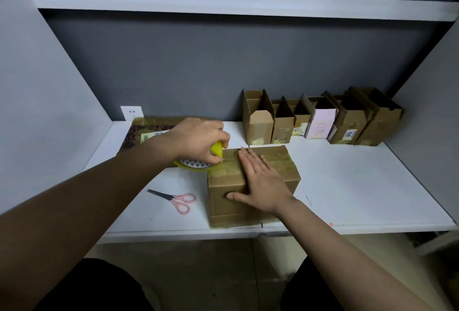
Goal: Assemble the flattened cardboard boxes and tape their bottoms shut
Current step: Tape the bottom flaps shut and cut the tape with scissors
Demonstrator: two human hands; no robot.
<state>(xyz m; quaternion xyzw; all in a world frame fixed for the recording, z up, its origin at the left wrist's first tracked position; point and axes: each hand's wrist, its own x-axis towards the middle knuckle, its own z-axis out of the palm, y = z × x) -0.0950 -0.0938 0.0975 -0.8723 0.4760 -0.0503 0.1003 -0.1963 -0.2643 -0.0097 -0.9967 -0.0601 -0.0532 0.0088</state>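
A brown cardboard box (278, 169) stands near the front of the white table (347, 186), flaps folded shut on its upper face, with tape across them. My right hand (258, 181) lies flat on that face, fingers spread, thumb down the near side. My left hand (198, 139) grips a yellow tape roll (196, 162) at the box's far left corner, with tape running onto the box. A stack of flattened cardboard (154, 129) lies behind my left hand, partly hidden by it.
Pink-handled scissors (177, 200) lie left of the box. Several assembled open boxes (320, 121) stand in a row along the back wall at the right. A white shelf (223, 2) hangs overhead; grey side walls close in both sides.
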